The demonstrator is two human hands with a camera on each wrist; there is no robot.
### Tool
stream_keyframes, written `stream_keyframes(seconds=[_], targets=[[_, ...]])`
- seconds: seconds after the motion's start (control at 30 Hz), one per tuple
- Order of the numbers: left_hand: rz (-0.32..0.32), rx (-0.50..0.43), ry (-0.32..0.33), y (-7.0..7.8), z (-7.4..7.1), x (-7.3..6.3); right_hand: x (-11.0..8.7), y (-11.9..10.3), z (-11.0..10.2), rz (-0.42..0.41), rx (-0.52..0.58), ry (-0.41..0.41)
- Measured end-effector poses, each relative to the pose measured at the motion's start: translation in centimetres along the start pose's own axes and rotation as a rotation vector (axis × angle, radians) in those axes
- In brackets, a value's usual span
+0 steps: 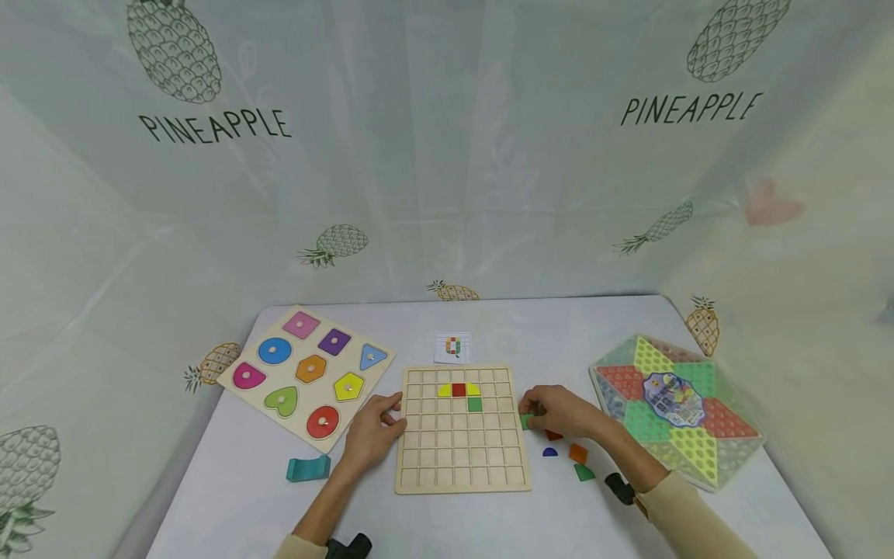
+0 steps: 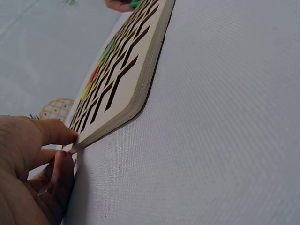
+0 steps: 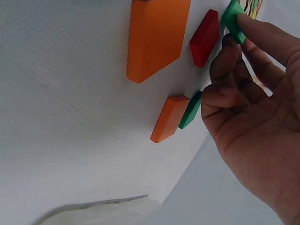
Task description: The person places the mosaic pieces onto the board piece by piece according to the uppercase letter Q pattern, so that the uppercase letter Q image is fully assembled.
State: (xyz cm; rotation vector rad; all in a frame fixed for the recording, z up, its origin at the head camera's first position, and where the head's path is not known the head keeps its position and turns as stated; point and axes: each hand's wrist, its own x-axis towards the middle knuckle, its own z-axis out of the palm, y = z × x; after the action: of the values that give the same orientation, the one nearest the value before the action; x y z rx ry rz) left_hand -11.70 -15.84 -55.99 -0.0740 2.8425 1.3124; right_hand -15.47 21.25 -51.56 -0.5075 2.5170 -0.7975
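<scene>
My left hand [image 1: 373, 435] grips the left edge of a wooden grid board [image 1: 463, 487]; in the left wrist view, thumb and fingers meet at its corner. Set in the board's upper cells are a red square tile [image 1: 458, 390], yellow tiles [image 1: 444, 390] on both sides of it, and a green square tile [image 1: 475, 404] one row lower. Just off the board's right edge, my right hand [image 1: 561, 410] pinches another green tile [image 3: 232, 21] between thumb and fingers. A red tile [image 3: 205, 38] lies on the table under that hand.
Near the right hand lie orange tiles [image 1: 578, 453], a green tile [image 1: 584, 472] and a blue half-round tile [image 1: 550, 452]. A pattern card [image 1: 452, 348] sits behind the board. Left are a shape puzzle [image 1: 321, 388] and a teal block [image 1: 308, 469]; right, a hexagonal game box [image 1: 677, 411].
</scene>
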Motion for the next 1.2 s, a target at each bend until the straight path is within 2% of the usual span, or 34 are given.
stream_keyframes(seconds=[0.47,0.73,0.9,1.2], targets=[[-0.007,0.003,-0.018,0.2,-0.3,-0.1,-0.1,-0.5,-1.0,-0.064,0.023,-0.044],[-0.003,0.007,-0.012,0.2,-0.2,-0.1,0.5,-0.8,-1.1,-0.109,0.04,-0.023],[-0.004,-0.001,-0.005,0.3,-0.3,-0.2,1.3,-1.5,-0.8,-0.144,0.099,-0.027],[-0.002,-0.001,-0.003,0.3,-0.3,-0.1,2.7,-2.8,0.7,-0.196,0.14,-0.022]])
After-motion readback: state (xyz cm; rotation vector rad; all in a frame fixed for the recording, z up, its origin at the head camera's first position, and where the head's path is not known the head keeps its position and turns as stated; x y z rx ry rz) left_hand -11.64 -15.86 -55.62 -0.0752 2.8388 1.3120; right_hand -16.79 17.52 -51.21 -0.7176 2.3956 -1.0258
